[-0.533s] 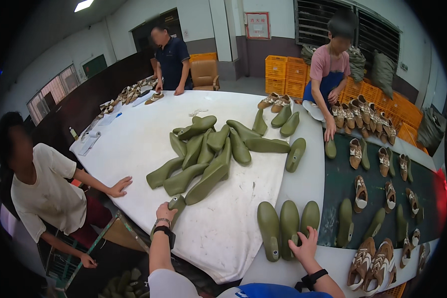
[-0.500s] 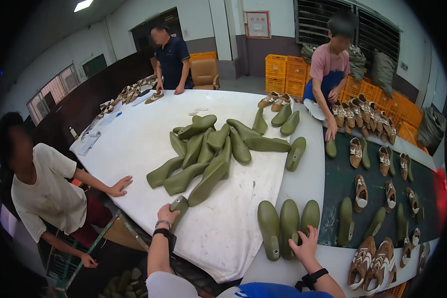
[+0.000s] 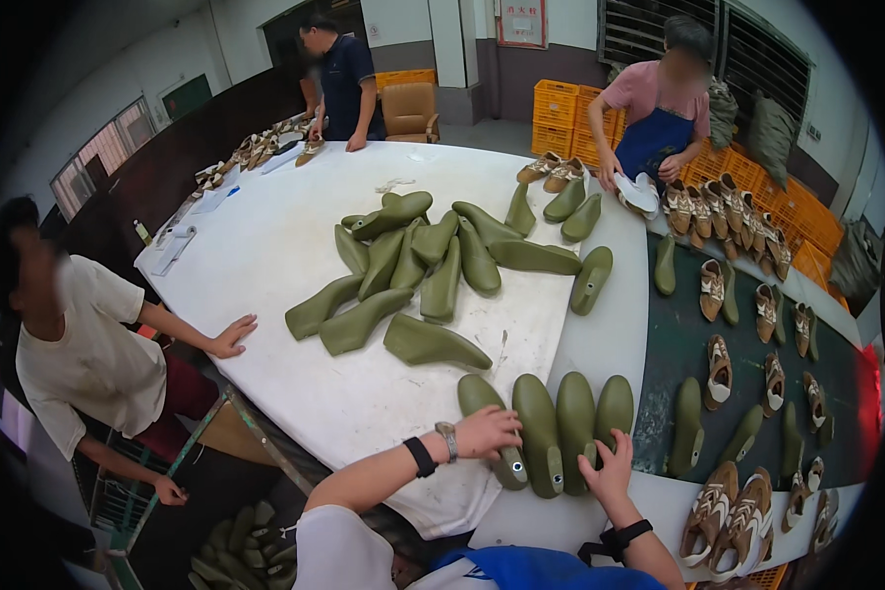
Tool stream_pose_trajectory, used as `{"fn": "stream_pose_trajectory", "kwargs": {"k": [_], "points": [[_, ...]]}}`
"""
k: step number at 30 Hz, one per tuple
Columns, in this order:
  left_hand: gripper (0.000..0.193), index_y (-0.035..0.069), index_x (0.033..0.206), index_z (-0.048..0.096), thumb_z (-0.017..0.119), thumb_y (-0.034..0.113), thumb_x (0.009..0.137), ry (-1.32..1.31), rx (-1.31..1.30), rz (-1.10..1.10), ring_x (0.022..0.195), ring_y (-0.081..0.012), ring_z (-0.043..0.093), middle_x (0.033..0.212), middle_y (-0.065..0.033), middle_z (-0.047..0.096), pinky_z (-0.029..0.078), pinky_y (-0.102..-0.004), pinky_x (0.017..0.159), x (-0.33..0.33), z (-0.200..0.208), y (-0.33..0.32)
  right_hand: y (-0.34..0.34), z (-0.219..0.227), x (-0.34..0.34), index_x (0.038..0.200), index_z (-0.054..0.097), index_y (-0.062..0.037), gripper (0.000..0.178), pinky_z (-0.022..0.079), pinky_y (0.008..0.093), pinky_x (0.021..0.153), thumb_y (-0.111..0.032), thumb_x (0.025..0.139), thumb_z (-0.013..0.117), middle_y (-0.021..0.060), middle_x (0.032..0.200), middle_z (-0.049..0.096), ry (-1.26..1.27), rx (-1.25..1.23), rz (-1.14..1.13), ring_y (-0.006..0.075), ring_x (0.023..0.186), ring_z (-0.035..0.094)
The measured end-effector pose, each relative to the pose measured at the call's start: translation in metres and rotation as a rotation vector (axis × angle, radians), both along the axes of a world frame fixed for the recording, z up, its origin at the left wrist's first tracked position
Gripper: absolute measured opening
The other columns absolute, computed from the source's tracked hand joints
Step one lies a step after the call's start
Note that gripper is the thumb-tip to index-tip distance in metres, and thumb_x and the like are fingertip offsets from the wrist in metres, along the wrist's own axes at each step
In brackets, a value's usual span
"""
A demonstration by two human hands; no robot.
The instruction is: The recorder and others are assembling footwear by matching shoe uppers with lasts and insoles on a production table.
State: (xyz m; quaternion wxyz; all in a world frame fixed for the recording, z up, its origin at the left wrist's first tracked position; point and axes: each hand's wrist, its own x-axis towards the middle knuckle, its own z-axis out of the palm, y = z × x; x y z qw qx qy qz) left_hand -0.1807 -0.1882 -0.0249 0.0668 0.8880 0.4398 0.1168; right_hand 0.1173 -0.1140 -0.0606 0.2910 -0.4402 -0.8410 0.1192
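Several green shoe lasts stand in a row at the near right edge of the white-covered table. My left hand (image 3: 490,435) grips the leftmost shoe last (image 3: 478,395) near its heel end, beside the second last (image 3: 535,418). At the row's other end, my right hand (image 3: 610,466) has its fingers closed round the lower end of the rightmost last (image 3: 616,405). Its thumb lies by the third last (image 3: 575,418). Beyond my hands is a loose pile of lasts (image 3: 403,256), with one last (image 3: 435,341) lying sideways at its near side.
A dark green belt (image 3: 737,433) on the right carries lasts and brown-and-white shoes (image 3: 718,372). Co-workers stand at left (image 3: 93,344), far left (image 3: 349,84) and far right (image 3: 659,118). More lasts (image 3: 241,546) lie low at lower left. Orange crates (image 3: 556,108) are stacked behind.
My left hand has moved right, bringing a last from beside the pile to the row's left end. The co-worker at far right has drawn a hand back from the belt to a white item.
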Motion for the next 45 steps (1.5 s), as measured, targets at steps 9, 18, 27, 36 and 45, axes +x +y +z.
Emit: {"fn": "stream_pose_trajectory", "kwargs": {"k": [9, 18, 27, 36, 45], "points": [[0.071, 0.019, 0.124, 0.045, 0.074, 0.018, 0.060, 0.186, -0.097, 0.969, 0.124, -0.0307, 0.034, 0.129, -0.0109, 0.042, 0.029, -0.0517, 0.097, -0.172, -0.038, 0.072, 0.000, -0.002, -0.003, 0.090, 0.065, -0.0010, 0.041, 0.038, 0.0470, 0.092, -0.030, 0.062, 0.073, 0.0179, 0.120, 0.044, 0.021, 0.016, -0.001, 0.0424, 0.116, 0.036], [0.078, 0.003, 0.110, 0.054, 0.069, 0.060, 0.059, 0.083, -0.511, 1.117, 0.101, -0.0299, 0.057, 0.106, -0.0162, 0.060, 0.043, -0.0382, 0.090, -0.160, -0.011, 0.075, 0.001, -0.003, -0.003, 0.091, 0.065, -0.0012, 0.042, 0.038, 0.0477, 0.093, -0.030, 0.061, 0.073, 0.0181, 0.119, 0.044, 0.008, 0.006, -0.003, 0.0425, 0.116, 0.036], [0.095, -0.014, 0.099, 0.058, 0.051, 0.076, 0.068, -0.566, -0.997, 1.253, 0.064, -0.0258, 0.065, 0.089, -0.0204, 0.063, 0.053, -0.0335, 0.055, -0.120, -0.039, -0.017, 0.007, -0.011, -0.007, 0.093, 0.064, -0.0024, 0.041, 0.035, 0.0480, 0.095, -0.031, 0.064, 0.072, 0.0185, 0.120, 0.045, 0.014, 0.062, -0.001, 0.0427, 0.116, 0.037], [0.071, -0.008, 0.126, 0.036, 0.055, 0.045, 0.083, -1.043, -0.381, 1.164, 0.121, -0.0337, 0.040, 0.128, -0.0279, 0.040, 0.038, -0.0345, 0.097, -0.103, -0.098, -0.072, 0.004, -0.004, -0.007, 0.095, 0.065, -0.0016, 0.041, 0.036, 0.0440, 0.097, -0.032, 0.068, 0.071, 0.0151, 0.125, 0.042, -0.007, -0.041, -0.014, 0.0393, 0.122, 0.033], [0.075, 0.009, 0.135, 0.032, 0.057, -0.002, 0.065, -0.964, -0.362, 1.190, 0.134, -0.0316, 0.019, 0.142, -0.0291, 0.013, 0.026, -0.0340, 0.104, 0.028, -0.056, -0.045, -0.009, -0.005, -0.010, 0.097, 0.063, 0.0023, 0.042, 0.034, 0.0474, 0.096, -0.028, 0.069, 0.071, 0.0191, 0.126, 0.040, -0.016, -0.051, -0.089, 0.0424, 0.120, 0.031]]}}
